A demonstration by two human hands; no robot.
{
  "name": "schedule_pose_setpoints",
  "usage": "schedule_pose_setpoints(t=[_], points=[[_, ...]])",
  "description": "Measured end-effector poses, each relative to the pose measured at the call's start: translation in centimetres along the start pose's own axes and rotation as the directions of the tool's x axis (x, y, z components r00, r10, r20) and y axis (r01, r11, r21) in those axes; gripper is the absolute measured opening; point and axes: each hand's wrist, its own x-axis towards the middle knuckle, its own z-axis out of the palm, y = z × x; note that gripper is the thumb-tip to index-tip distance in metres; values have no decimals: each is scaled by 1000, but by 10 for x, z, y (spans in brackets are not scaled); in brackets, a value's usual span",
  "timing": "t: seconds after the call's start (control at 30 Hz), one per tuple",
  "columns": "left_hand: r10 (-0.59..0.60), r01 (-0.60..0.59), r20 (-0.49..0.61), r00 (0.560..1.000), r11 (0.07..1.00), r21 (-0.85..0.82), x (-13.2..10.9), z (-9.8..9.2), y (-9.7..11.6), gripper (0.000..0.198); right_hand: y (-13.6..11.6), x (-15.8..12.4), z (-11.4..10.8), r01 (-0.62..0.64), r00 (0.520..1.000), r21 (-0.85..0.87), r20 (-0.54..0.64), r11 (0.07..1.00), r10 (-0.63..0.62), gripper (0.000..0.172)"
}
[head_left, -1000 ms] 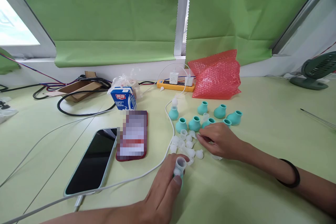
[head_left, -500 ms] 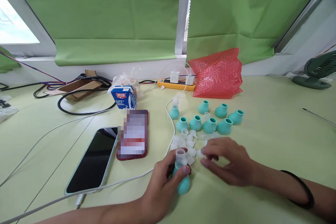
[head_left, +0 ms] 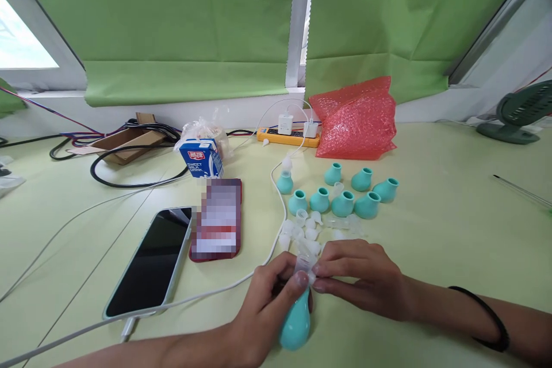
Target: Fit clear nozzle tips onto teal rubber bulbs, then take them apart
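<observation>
My left hand [head_left: 269,305] is wrapped round a teal rubber bulb [head_left: 295,322], whose rounded end points toward me. A clear plastic piece [head_left: 304,263] sits at the bulb's far end, between thumb and fingers. My right hand [head_left: 362,279] pinches a small white part [head_left: 312,277] against the side of the clear piece. Just beyond the hands lies a loose pile of small white and clear parts [head_left: 311,234]. Several teal bulbs [head_left: 342,204] stand behind the pile with open necks up. One more bulb [head_left: 284,183] carries a clear tip.
Two phones [head_left: 149,264] [head_left: 218,218] lie left of my hands, with a white cable [head_left: 233,286] crossing in front. Farther back are a milk carton [head_left: 201,159], an open cardboard box [head_left: 129,146], a power strip [head_left: 288,137], a red bubble-wrap bag [head_left: 356,121] and a green fan [head_left: 513,118].
My right hand has moved left to meet the clear piece in my left hand, bringing a small white part. The held bulb has shifted slightly toward me.
</observation>
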Motion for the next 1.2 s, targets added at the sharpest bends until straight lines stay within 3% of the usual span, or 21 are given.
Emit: schedule_pose_setpoints(t=[0.17, 0.4, 0.67, 1.0, 1.2], points=[[-111, 111, 14, 994, 979, -171, 1, 1, -5, 31, 4, 3, 1, -52, 999, 102, 20, 993, 50, 4], [-192, 184, -12, 981, 955, -231, 4, 3, -2, 33, 2, -2, 4, 34, 999, -174, 10, 984, -32, 7], [-224, 192, -63, 973, 926, -326, 5, 5, 0, 31, 0, 3, 2, 57, 998, -106, -28, 993, -60, 12], [-198, 174, -80, 977, 956, -237, 5, 4, -2, 34, 5, -2, 4, 91, 996, -116, -3, 989, -92, 6], [-143, 128, -101, 985, 982, -142, 4, 2, -4, 36, 1, -3, 7, -73, 997, -31, -30, 997, 72, 3]])
